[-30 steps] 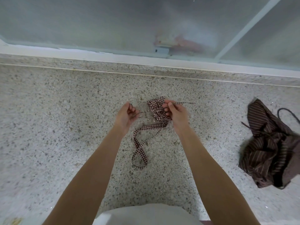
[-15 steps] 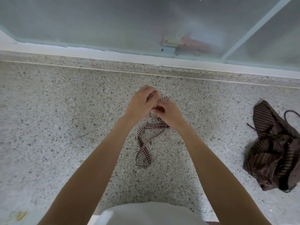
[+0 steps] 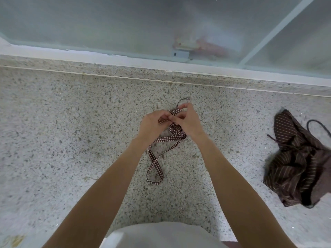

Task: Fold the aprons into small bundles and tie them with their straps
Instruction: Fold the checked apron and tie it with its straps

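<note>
A small brown-and-white checked apron bundle (image 3: 176,130) lies on the speckled stone floor, mostly hidden under my hands. My left hand (image 3: 152,123) pinches a checked strap end at the bundle's left. My right hand (image 3: 188,120) pinches another strap piece, which curls up past its fingers. A long checked strap loop (image 3: 155,163) trails from the bundle toward me across the floor.
A crumpled brown striped apron (image 3: 297,161) with dark cords lies on the floor at the right. A low stone kerb (image 3: 125,71) and a frosted glass partition (image 3: 107,24) run across the far side. My pale garment (image 3: 161,235) fills the bottom edge.
My hands, apart a second ago with the straps stretched, came together over the bundle. The right hand has now shifted slightly right and a strap end sticks up above it.
</note>
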The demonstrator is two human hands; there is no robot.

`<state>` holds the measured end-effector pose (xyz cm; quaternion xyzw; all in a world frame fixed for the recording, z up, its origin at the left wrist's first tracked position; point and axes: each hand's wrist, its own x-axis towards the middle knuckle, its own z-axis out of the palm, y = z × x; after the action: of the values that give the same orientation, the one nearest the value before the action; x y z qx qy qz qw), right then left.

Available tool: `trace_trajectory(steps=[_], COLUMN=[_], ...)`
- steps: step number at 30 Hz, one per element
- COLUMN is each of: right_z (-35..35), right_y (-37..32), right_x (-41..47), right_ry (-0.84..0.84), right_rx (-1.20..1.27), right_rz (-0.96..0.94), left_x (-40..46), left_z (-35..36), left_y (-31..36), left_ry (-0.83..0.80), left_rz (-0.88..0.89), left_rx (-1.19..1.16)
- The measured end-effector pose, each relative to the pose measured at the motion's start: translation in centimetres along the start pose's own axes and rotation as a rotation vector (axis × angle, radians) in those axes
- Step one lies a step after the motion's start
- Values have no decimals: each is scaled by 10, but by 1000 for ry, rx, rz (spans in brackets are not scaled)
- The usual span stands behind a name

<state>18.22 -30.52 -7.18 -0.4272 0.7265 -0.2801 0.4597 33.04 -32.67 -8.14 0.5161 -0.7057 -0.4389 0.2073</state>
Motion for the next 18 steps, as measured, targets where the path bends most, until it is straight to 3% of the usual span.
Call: trace_trajectory(steps=[6,10,12,14,16,18], right_z=[-11,2,11,14,14,14], right_y=[4,8,9,11,13,16], right_x=[-5,-8,-9,-9,-9,-11], right_ry=[-179,85,191,229,197,125], right_rx=[-133,-417,-439,-405,-362,-366], right_rz=[-141,-353,-407,-439,-424,-386], left_x=[4,6,6,8,7,7], left_z=[-3,-1,0,-1,-2,-2], left_y=[-3,-2,0,0,1,-1], left_ry=[-5,-121,-156,-163,-139,-119], left_rz=[83,113,1,-186,-300,-332], left_rx=[215,401,276,-18,-224,-270])
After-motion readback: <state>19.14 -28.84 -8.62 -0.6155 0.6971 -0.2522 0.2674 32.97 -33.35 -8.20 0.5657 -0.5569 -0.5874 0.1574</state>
